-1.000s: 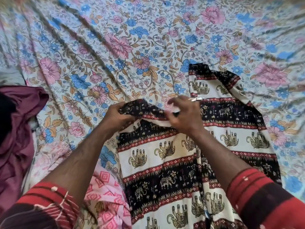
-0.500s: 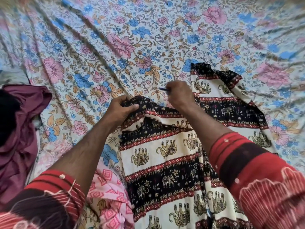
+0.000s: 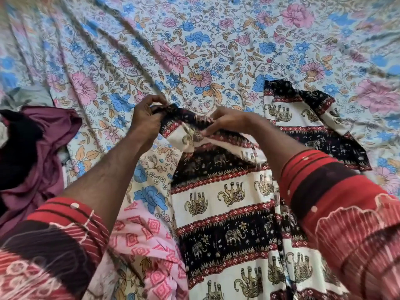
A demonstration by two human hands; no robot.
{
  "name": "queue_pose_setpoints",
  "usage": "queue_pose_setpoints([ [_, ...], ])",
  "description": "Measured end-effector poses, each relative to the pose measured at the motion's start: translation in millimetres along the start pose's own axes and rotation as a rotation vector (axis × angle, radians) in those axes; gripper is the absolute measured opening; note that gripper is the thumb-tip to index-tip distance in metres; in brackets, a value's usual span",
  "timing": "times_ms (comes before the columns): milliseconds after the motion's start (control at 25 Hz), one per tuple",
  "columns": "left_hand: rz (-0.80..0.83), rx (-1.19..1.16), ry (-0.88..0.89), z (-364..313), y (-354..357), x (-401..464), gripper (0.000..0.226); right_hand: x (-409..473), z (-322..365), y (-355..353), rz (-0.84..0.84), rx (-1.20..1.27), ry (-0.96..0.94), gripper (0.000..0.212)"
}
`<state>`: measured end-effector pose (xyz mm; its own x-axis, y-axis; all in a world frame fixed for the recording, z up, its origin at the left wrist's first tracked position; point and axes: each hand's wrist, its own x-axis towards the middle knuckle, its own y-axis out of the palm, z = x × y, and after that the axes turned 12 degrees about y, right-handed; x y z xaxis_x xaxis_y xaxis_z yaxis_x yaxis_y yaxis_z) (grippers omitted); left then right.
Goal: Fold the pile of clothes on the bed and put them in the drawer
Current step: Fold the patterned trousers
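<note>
An elephant-print garment [image 3: 229, 215] in black, white and red bands lies spread on the bed in front of me. My left hand [image 3: 145, 118] grips its upper left corner and holds that edge lifted off the sheet. My right hand [image 3: 227, 122] pinches the same top edge a little to the right, bunching the cloth between the two hands. The garment's far right part [image 3: 303, 118] lies flat on the bed. No drawer is in view.
The bed carries a floral sheet [image 3: 173, 50] in pink and blue. A maroon garment [image 3: 43, 148] with something black on it lies heaped at the left. A pink diamond-print cloth [image 3: 149, 245] lies near me, beside the elephant garment.
Both hands have lifted the garment's top edge off the bed and bunched it. My left hand moved up and away from me; my right hand came back toward the left hand.
</note>
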<state>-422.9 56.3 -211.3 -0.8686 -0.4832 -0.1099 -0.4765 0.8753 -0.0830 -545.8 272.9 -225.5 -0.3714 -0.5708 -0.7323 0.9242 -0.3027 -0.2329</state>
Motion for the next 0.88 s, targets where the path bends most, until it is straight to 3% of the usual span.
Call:
queue_pose_setpoints([
  [80,0.003,0.064,0.020,2,-2,9,0.023,-12,-2,-22,0.016,0.089,0.020,0.006],
  [160,0.008,0.125,0.026,4,-1,17,0.015,-21,-5,-45,0.051,0.075,0.035,0.013],
  [240,-0.041,0.218,0.045,6,-1,24,0.014,-21,-13,-67,-0.023,-0.045,0.101,0.026],
  [400,-0.079,0.438,0.092,2,-6,39,0.022,-25,-20,-94,-0.205,-0.250,0.159,0.021],
  [520,-0.140,0.586,0.146,-2,-1,50,0.026,-17,-17,-91,-0.527,-0.136,0.017,0.016],
  [640,-0.119,0.874,0.177,7,20,38,0.054,-2,-26,-76,-0.857,-0.184,0.008,0.030],
  [760,0.046,1.089,0.310,20,59,6,0.068,-6,-65,-72,-1.188,-0.206,0.059,0.032],
  [880,0.366,1.099,0.370,31,105,-12,0.065,-36,-118,-96,-1.550,-0.084,0.286,0.023],
])
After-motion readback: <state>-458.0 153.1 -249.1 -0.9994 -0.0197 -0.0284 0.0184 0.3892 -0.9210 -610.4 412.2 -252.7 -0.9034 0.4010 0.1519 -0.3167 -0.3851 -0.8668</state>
